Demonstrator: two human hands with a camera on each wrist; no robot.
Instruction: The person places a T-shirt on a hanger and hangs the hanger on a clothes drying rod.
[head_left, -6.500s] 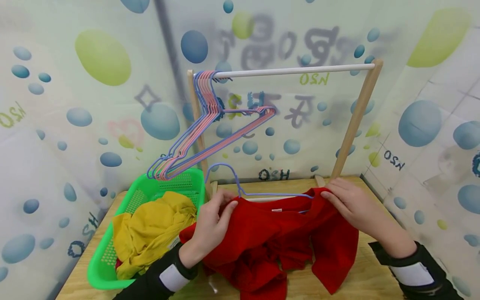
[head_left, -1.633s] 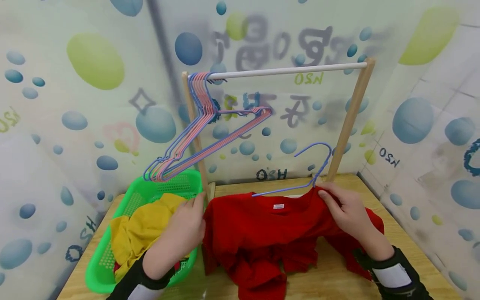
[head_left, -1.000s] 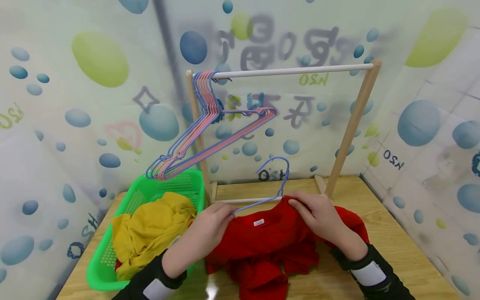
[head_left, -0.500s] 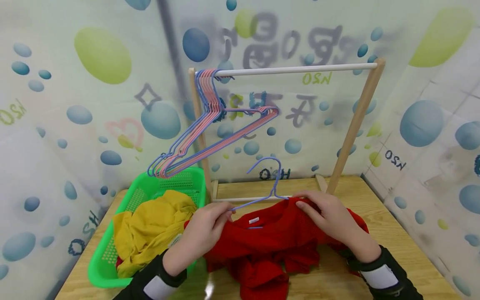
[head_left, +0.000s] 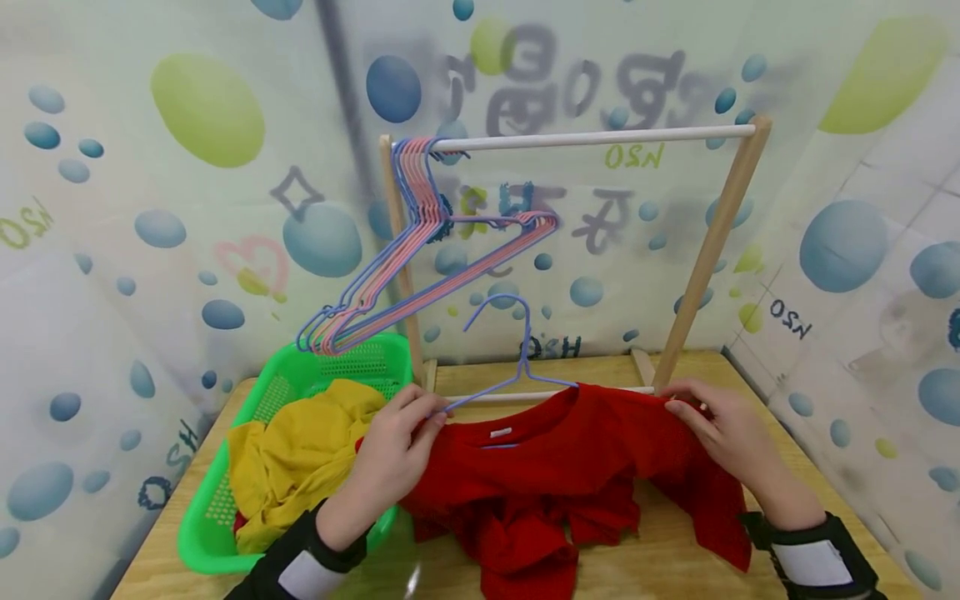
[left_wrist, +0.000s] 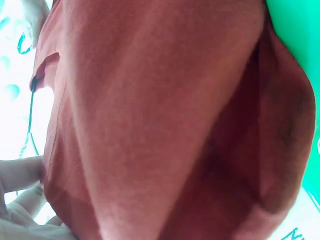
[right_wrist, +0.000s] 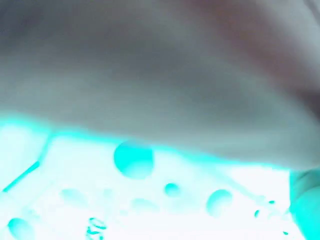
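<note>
A red shirt hangs between both hands over the table, its collar and small white label facing up. The blue hanger has its shoulder bars partly inside the neck, and its hook rises above the collar, pointing left. My left hand pinches the left side of the collar together with the hanger's left arm. My right hand pinches the shirt's right shoulder near the sleeve. In the left wrist view red cloth fills most of the picture, with fingers at its left edge. The right wrist view is blurred.
A green basket holding yellow cloth stands at the left. Behind it, several blue and pink hangers hang at the left end of the white rail of a wooden rack. Patterned walls enclose the wooden table.
The hanger's hook has shifted left, from the right side of the collar to above its middle. My left hand now grips the hanger's arm, and my right hand has slid outward along the shoulder.
</note>
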